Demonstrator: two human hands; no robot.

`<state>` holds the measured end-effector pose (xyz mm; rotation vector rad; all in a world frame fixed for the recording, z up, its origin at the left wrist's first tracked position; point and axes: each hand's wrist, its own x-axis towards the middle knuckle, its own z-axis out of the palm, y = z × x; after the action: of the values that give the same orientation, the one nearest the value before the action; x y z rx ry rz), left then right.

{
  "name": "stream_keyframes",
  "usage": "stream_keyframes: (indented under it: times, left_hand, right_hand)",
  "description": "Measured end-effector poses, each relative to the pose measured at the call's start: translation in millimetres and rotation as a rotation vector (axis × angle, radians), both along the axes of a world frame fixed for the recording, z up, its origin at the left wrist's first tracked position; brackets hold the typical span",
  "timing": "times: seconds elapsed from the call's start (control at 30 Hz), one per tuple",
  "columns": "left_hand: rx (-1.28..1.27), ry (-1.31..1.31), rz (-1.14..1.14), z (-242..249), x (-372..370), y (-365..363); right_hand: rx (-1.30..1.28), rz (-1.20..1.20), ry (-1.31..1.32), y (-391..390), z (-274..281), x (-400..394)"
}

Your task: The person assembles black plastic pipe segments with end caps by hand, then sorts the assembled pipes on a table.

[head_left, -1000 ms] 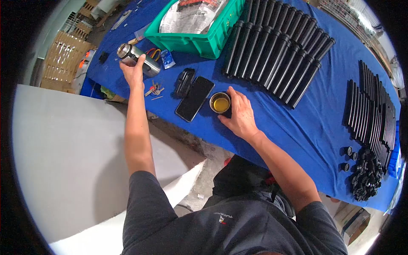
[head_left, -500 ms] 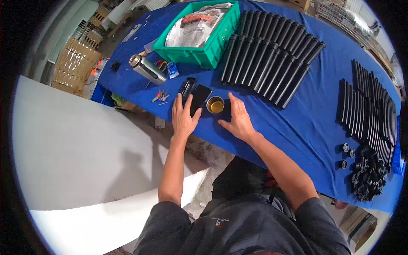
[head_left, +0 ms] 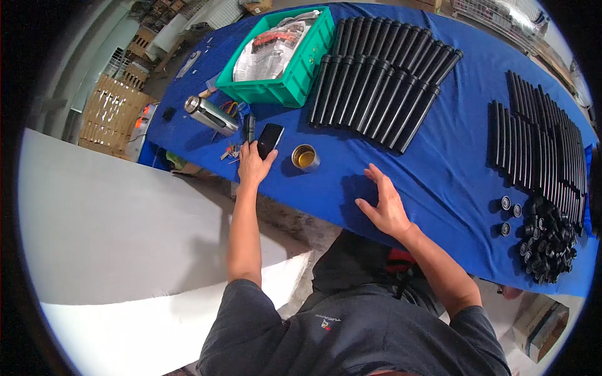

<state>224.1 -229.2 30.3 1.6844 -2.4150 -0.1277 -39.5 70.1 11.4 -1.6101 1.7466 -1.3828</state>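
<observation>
My left hand (head_left: 253, 166) is at the near end of a black phone (head_left: 270, 139) lying on the blue cloth, the phone's lower end between its thumb and fingers. Its fingertips also reach the near end of a slim black object (head_left: 250, 128). Right of the phone stands a metal cup (head_left: 305, 158) with yellowish liquid inside. My right hand (head_left: 387, 205) is empty over the cloth, thumb and fingers apart. Keys (head_left: 230, 151) lie left of my left hand, and a steel flask (head_left: 211, 116) lies beyond them.
A green crate (head_left: 288, 91) holding newspaper stands at the back. Rows of black tubes (head_left: 376, 94) lie beside it. More tubes (head_left: 536, 141) are at the right, with a pile of black caps (head_left: 545, 244) before them. A white surface (head_left: 119, 219) is at the left.
My left hand has moved left, with the phone and the slim black object now nearer the flask. My right hand has moved right and nearer me, away from the cup. The view has shifted slightly.
</observation>
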Motion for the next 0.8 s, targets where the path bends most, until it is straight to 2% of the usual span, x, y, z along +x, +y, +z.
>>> stream_keyframes:
  times: [0.07,0.2,0.4,0.53,0.63,0.67,0.73,0.77,0.8]
  left_hand:
    - [0.049,-0.015,-0.016,1.9,1.7,-8.2]
    - [0.054,-0.02,0.098,4.6,-14.0,-4.6]
    - [-0.01,0.012,-0.002,-7.0,-8.3,-14.1]
    - [-0.043,-0.003,0.051,1.8,-12.3,-8.4]
    - [-0.033,-0.053,0.026,8.2,-7.5,-10.3]
    - [0.019,-0.094,-0.029,16.2,-5.1,-11.2]
    - [0.123,-0.079,-0.061,14.7,3.7,-22.4]
    - [0.041,-0.114,-0.029,8.1,7.7,-21.8]
    - [0.043,-0.144,-0.046,9.5,10.2,-20.7]
  right_hand:
    - [-0.002,-0.012,-0.002,1.3,-0.8,-0.5]
    - [0.012,-0.016,-0.008,1.8,-2.3,-1.3]
    - [-0.061,-0.042,0.003,3.5,-6.2,-4.1]
    - [-0.095,-0.021,-0.037,2.5,-10.2,-3.0]
    - [-0.129,0.03,0.012,14.0,-11.5,-8.6]
    - [-0.058,0.068,0.038,22.5,-8.8,-14.3]
    - [-0.075,0.153,0.087,45.4,1.8,-35.7]
    - [-0.134,0.12,0.121,53.3,5.2,-46.6]
    - [-0.056,0.146,0.164,60.3,5.6,-60.7]
